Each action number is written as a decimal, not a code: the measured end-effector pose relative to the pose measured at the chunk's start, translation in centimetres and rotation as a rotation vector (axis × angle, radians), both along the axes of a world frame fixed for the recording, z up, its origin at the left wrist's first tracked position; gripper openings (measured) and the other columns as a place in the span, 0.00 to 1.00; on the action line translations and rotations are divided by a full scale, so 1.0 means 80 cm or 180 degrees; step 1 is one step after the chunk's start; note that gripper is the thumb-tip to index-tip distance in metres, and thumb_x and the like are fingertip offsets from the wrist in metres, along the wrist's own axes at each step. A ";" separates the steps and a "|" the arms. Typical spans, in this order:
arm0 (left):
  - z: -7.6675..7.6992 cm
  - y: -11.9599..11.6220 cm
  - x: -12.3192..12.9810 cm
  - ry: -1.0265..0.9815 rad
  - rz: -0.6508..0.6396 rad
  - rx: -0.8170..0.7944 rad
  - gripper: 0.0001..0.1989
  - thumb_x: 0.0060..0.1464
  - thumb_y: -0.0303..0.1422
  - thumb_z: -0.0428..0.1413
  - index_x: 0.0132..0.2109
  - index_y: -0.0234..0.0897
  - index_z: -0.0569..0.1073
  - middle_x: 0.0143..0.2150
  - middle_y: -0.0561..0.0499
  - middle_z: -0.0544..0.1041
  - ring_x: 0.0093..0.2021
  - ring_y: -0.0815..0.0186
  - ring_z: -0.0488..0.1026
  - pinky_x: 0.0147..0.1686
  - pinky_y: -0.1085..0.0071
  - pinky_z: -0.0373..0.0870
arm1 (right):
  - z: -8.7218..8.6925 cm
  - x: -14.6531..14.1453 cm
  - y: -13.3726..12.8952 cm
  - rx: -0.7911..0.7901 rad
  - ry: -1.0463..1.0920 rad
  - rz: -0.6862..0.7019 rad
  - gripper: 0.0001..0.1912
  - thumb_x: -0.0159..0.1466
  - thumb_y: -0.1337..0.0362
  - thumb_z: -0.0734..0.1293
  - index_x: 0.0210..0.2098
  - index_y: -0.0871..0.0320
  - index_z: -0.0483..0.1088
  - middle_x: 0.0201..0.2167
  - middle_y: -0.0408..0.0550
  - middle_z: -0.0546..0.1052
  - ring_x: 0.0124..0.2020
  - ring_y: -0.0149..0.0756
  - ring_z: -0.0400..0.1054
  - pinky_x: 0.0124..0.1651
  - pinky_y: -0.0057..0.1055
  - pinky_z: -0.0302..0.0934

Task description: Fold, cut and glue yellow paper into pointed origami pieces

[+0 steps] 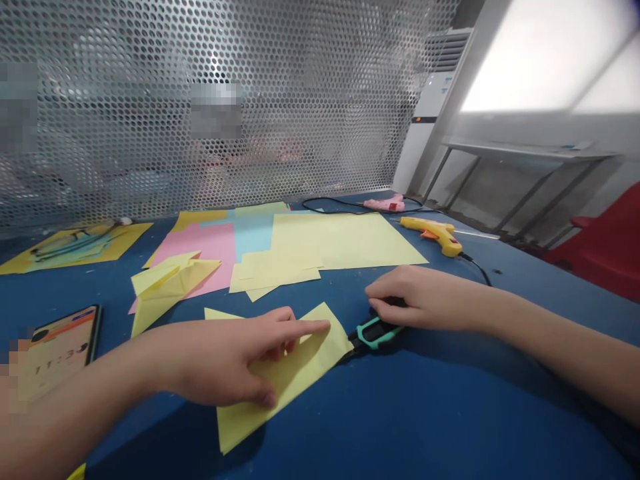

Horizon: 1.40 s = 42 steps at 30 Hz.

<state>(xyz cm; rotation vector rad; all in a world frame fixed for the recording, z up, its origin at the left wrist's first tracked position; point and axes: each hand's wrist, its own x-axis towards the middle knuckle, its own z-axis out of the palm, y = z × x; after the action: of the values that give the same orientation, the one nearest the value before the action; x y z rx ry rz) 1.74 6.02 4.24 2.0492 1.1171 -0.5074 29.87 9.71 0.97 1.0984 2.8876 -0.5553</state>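
A folded piece of yellow paper (pixel 295 377) lies on the blue table at the front centre. On top of it rests my left hand (pixel 250 357), index finger stretched to the right along its upper part and thumb apart near the lower edge. To the right, my right hand (pixel 400 297) has its fingers curled over the dark end of a black and green utility knife (pixel 374 333). The knife's front end meets the right corner of the paper; whether a blade is out cannot be made out.
Behind are a folded yellow paper shape (pixel 173 283), pink paper (pixel 215 243), small yellow sheets (pixel 277 270) and a large pale yellow sheet (pixel 345 240). A phone (pixel 63 350) lies left. A yellow glue gun (pixel 435 235) and pink glue gun (pixel 385 204) lie right, with cords.
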 end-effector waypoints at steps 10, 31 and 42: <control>-0.002 0.001 -0.002 -0.0059 -0.0001 -0.0037 0.46 0.51 0.28 0.55 0.69 0.67 0.44 0.55 0.56 0.65 0.50 0.64 0.69 0.47 0.70 0.66 | 0.001 0.000 0.005 -0.0051 0.0004 0.0125 0.16 0.67 0.63 0.56 0.22 0.56 0.51 0.19 0.37 0.55 0.20 0.27 0.51 0.27 0.30 0.45; -0.010 0.004 0.002 -0.0221 0.0590 -0.0019 0.51 0.43 0.27 0.63 0.70 0.51 0.47 0.42 0.57 0.67 0.44 0.64 0.69 0.42 0.69 0.68 | 0.000 0.001 0.007 -0.0038 -0.0022 0.0182 0.15 0.66 0.64 0.56 0.22 0.56 0.51 0.19 0.38 0.55 0.21 0.28 0.50 0.27 0.29 0.45; -0.013 0.007 -0.001 -0.0264 0.0701 -0.0056 0.32 0.39 0.33 0.65 0.51 0.45 0.60 0.40 0.56 0.67 0.40 0.62 0.67 0.40 0.67 0.68 | -0.001 0.001 0.009 -0.0068 -0.0013 0.0240 0.15 0.65 0.64 0.56 0.22 0.56 0.52 0.19 0.38 0.55 0.21 0.28 0.50 0.28 0.30 0.45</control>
<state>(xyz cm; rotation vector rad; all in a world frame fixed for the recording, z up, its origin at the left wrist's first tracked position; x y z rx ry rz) 1.69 6.59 3.21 1.8856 1.2647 -0.3185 29.97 10.47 0.91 0.9822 2.8984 -0.5787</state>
